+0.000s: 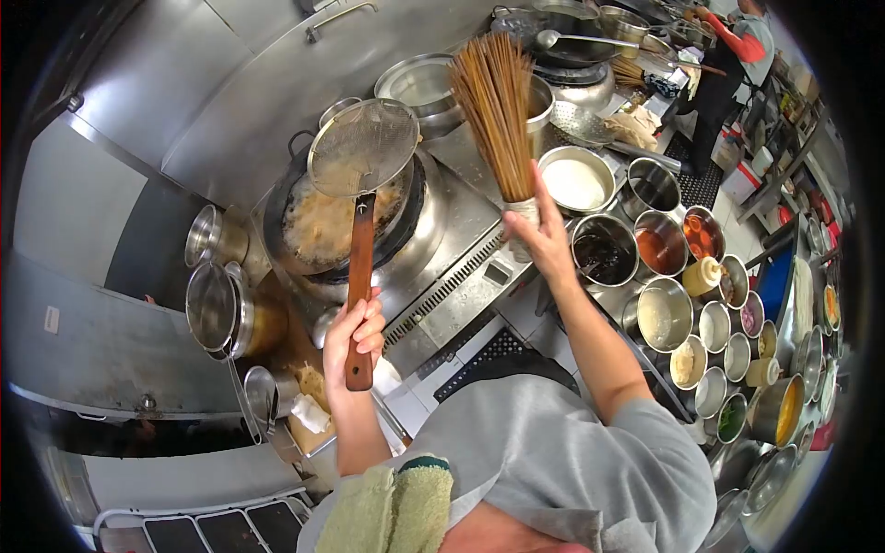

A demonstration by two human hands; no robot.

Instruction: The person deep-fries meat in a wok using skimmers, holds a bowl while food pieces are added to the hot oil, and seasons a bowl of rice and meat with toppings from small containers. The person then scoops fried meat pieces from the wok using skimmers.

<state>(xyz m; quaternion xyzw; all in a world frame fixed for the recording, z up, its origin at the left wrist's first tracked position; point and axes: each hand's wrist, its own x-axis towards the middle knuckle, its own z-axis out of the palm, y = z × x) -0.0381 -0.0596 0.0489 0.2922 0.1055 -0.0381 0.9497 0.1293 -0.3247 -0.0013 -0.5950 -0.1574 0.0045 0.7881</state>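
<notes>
My left hand (pixel 354 330) is wrapped round the wooden handle of a mesh skimmer (pixel 363 147). The skimmer's round mesh is held above a wok (pixel 267 230) of bubbling oil, in which pale golden food (pixel 336 217) floats. Part of the wok is hidden behind the mesh and handle. My right hand (pixel 544 230) grips a bamboo wok brush (pixel 496 111) by its pale bound end, bristles pointing up. The brush is raised over the stove's right side, beside a pot of white contents (pixel 576 182).
Metal containers of sauces and ingredients crowd the right counter, among them a dark sauce pot (pixel 604 249) and a squeeze bottle (pixel 702 276). A perforated ladle (pixel 583 123) lies behind. At left stands a pot with a strainer (pixel 212 309). Another person (pixel 751 46) works at the far right.
</notes>
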